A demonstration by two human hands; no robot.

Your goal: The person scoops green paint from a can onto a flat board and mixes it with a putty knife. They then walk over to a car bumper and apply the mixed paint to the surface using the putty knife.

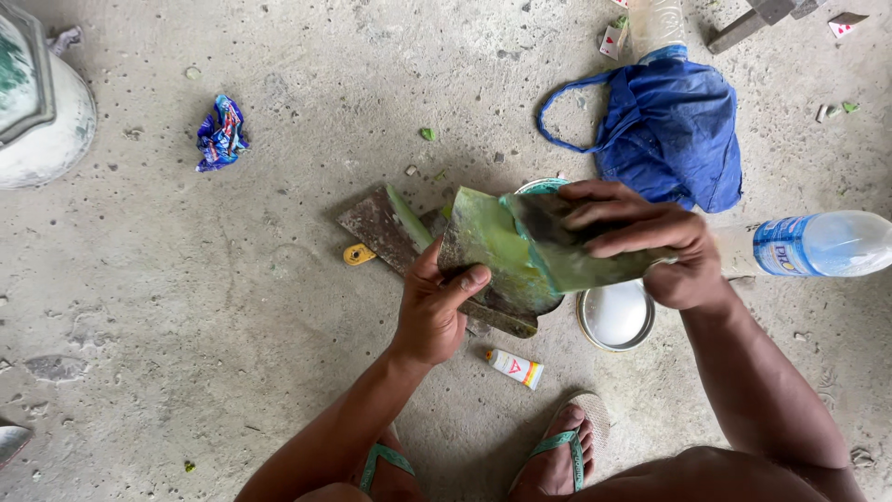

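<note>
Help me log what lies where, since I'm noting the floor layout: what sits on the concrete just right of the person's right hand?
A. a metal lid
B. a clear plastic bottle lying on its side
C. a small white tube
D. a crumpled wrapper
B: the clear plastic bottle lies on its side just beyond the right hand, which grips the green leaf.

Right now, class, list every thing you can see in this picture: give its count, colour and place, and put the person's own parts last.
folded leaf: one, green, held in both hands at centre
board: one, brown, on the floor under the leaf
round tin: one, silvery, on the floor below the right hand
small tube: one, white with orange end, by the feet
cloth bag: one, blue, upper right
plastic bottle: one, clear, lying at right
crumpled wrapper: one, blue, upper left
sandals: two, green straps, bottom
left hand: one, gripping the leaf's lower edge
right hand: one, over the leaf's right end
</note>
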